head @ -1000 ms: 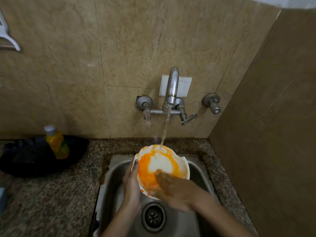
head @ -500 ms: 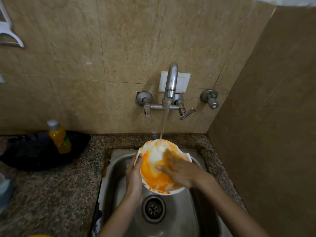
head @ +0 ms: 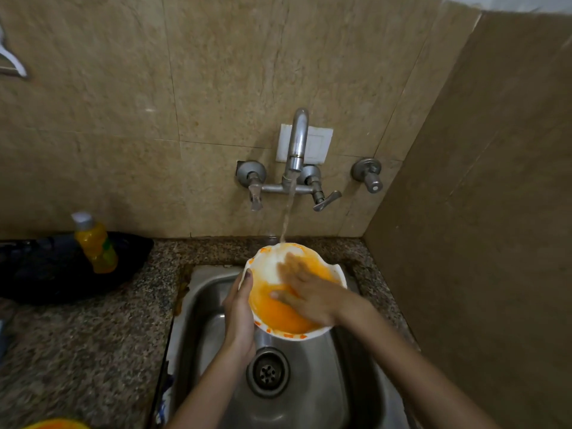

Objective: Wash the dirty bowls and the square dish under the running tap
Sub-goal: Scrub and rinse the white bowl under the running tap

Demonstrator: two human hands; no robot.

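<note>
Left hand (head: pixel 240 308) grips the bowl (head: pixel 266 265) by its left rim, over the sink (head: pixel 312 397). Right hand (head: pixel 309 295) presses flat inside, fingers spread. Water (head: pixel 288 212) strikes the far rim. Advised: tilt the bowl so the orange residue drains, and rub the whole wall.

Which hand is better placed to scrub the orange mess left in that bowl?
The right hand: its flat fingers lie inside the bowl on the orange residue, beneath the tap. The left hand grips the rim, steadying it.
</note>
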